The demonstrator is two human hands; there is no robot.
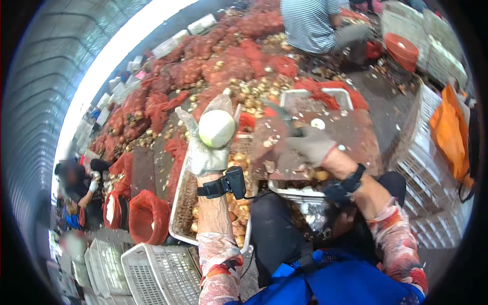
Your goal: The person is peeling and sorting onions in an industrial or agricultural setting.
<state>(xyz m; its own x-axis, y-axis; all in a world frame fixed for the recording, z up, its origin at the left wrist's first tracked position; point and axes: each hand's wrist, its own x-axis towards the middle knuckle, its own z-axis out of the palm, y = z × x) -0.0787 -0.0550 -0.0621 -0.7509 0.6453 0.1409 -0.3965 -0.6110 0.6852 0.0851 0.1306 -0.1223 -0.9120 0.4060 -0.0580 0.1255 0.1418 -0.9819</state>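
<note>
My left hand [207,158], in a pale glove, is turned palm up with its fingers spread around a peeled white onion [217,128] resting in it. To its right, my gloved right hand [312,146] is closed on a knife [278,110], whose blade points up and left over a brown board [356,134]. The fingers of that hand are smeared by motion. Bits of peel and a round onion slice [317,123] lie on the board. Below my left hand stands a white crate [175,223] of brown-skinned onions [238,213].
Red mesh sacks [188,73] and loose onions [259,94] cover the ground ahead. White crates stand at lower left [162,272] and at right [412,168], an orange cloth [450,132] over the latter. A red bucket-shaped sack [148,217] is at left. People sit far right and far left.
</note>
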